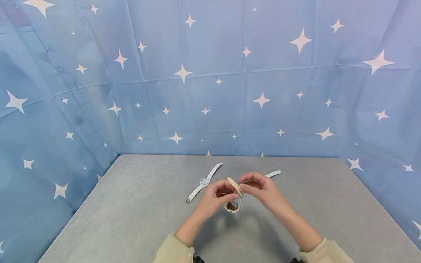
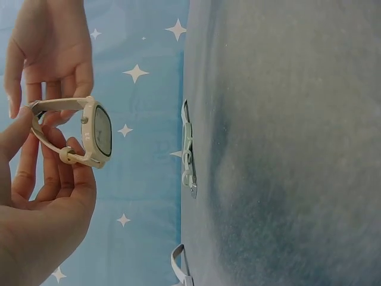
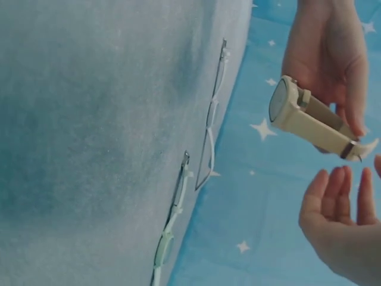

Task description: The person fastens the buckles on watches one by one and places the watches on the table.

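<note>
A cream wristwatch with a dark squarish face hangs above the table, its strap bent into a loop. My left hand pinches the strap near the buckle between thumb and fingers, as the left wrist view of the watch shows. Facing it from the right, my right hand has its fingers loosely bent close to the strap end. In the right wrist view a gap shows between the right fingertips and the strap of the cream watch.
On the grey table, a white wristwatch lies stretched out left of the hands. Behind my right hand lies a pale green watch, mostly hidden in the head view. A blue star-patterned cloth hangs along the table's back and sides.
</note>
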